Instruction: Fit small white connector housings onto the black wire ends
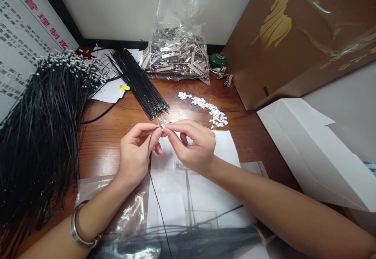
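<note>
My left hand (136,145) pinches the end of a thin black wire (155,194), which hangs down from the fingertips toward the front edge of the view. Against it, my right hand (195,141) closes thumb and forefinger on a small white connector (163,127) at the wire's end. The fingertips of both hands meet there, so most of the connector is covered. A curved row of loose white connectors (205,106) lies just beyond my right hand. Beyond my left hand is a bundle of black wires (141,82) with bare-looking tips.
At left hangs a large heap of black wires (38,133) with white ends. A clear bag of metal strips (179,55) stands at the back, beside a green tape measure (217,60). A brown box (264,47) and a white carton (308,153) border the right. Printed paper (194,188) lies below my hands.
</note>
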`<state>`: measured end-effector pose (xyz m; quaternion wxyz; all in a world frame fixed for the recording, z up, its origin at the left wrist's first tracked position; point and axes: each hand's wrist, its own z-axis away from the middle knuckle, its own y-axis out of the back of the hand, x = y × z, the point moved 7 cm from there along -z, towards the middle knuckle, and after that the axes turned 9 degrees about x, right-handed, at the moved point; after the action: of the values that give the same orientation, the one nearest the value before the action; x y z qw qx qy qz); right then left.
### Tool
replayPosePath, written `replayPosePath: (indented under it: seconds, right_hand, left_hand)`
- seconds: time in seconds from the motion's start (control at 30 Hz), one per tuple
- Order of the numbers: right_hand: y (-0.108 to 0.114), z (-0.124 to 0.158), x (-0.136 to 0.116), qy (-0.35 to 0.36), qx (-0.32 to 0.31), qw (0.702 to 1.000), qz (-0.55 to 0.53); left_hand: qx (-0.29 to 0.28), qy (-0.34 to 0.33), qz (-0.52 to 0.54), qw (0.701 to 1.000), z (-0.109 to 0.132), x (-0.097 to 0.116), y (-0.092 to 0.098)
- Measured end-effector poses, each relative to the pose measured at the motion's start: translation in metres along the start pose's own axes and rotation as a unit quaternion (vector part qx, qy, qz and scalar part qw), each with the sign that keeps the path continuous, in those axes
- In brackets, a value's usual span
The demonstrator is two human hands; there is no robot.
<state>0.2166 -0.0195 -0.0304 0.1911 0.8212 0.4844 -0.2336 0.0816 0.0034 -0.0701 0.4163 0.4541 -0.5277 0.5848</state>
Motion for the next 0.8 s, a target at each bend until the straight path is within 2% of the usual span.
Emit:
replayPosePath:
  seconds: [0.47, 0.8]
  right_hand:
    - [-0.0009, 0.0004, -0.0003, 0.005, 0.012, 1.0, 0.018]
    - [-0.0037, -0.0006, 0.0016, -0.01, -0.009, 1.0, 0.018]
  left_hand:
    - [0.018, 0.018, 0.009, 1.0, -0.0009, -0.0054, 0.0032]
    - [0.019, 0.019, 0.024, 0.999, -0.0013, -0.0043, 0.0029]
